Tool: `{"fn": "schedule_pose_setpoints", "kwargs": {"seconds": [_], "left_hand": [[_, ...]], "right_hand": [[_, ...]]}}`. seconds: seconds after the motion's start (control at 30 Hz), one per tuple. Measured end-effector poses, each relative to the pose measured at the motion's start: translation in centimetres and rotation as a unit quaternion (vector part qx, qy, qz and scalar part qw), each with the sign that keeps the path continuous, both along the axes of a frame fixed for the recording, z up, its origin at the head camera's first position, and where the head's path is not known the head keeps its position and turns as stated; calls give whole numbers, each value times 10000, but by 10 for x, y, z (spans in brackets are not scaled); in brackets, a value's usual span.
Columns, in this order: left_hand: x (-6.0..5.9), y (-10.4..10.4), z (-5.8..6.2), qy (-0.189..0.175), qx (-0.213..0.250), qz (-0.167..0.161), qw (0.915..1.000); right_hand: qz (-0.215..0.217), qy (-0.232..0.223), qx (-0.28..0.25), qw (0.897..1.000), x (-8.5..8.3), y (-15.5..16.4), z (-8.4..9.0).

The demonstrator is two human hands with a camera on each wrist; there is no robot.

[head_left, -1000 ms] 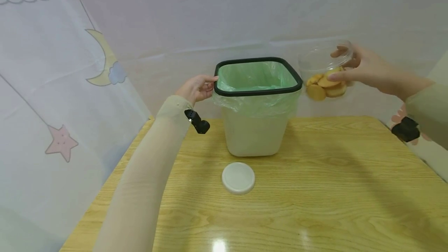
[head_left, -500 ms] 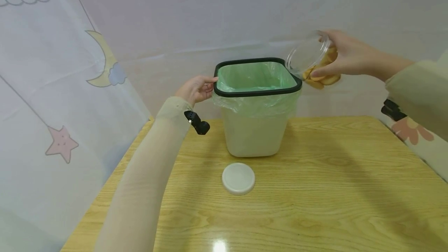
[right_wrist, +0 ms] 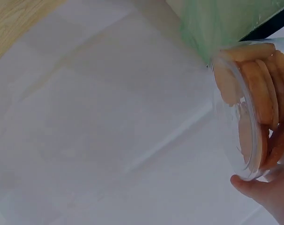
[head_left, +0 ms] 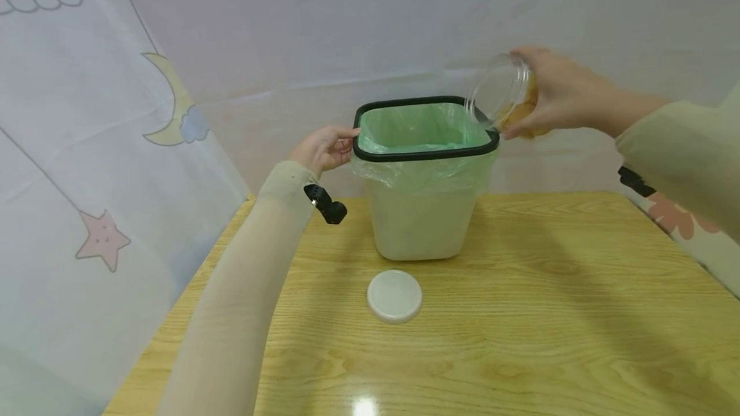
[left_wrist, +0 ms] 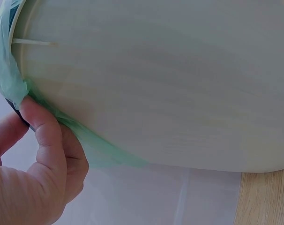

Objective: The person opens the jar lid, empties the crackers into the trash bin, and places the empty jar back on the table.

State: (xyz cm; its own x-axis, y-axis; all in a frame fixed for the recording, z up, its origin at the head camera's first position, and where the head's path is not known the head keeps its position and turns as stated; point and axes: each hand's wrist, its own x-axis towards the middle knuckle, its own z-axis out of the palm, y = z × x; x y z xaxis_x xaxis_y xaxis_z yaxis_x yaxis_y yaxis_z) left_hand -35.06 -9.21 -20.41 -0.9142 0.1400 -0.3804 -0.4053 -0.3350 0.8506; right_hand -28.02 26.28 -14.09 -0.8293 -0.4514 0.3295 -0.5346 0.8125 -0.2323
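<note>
A cream trash bin (head_left: 419,223) with a black rim (head_left: 424,156) and a green plastic liner (head_left: 416,127) stands on the table. My left hand (head_left: 325,147) pinches its left rim; in the left wrist view, thumb and fingers grip the liner's edge (left_wrist: 11,77) there. My right hand (head_left: 569,94) holds a clear plastic jar (head_left: 494,92) at the bin's right rim. The jar is tilted on its side, its open mouth facing left over the bin. Several round golden cookies (right_wrist: 259,89) lie inside it, best seen in the right wrist view.
A round white lid (head_left: 395,296) lies flat on the wooden table (head_left: 520,339) in front of the bin. A pale printed cloth (head_left: 289,31) hangs behind and at the left of the table.
My right hand has moved left to the bin's rim and tipped the jar from nearly upright onto its side. The left hand has stayed on the rim.
</note>
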Motion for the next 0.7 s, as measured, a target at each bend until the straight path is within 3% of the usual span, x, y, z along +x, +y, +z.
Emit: {"fn": "schedule_pose_setpoints", "kwargs": {"seconds": [0.37,0.7], "left_hand": [[-1,0,0,34,-66,4,10000],[-3,-2,0,28,-100,102,9999]], "right_hand": [[-91,956,859,9917,3,-11,-6],[0,1672,1675,9716,2,-17,-7]]}}
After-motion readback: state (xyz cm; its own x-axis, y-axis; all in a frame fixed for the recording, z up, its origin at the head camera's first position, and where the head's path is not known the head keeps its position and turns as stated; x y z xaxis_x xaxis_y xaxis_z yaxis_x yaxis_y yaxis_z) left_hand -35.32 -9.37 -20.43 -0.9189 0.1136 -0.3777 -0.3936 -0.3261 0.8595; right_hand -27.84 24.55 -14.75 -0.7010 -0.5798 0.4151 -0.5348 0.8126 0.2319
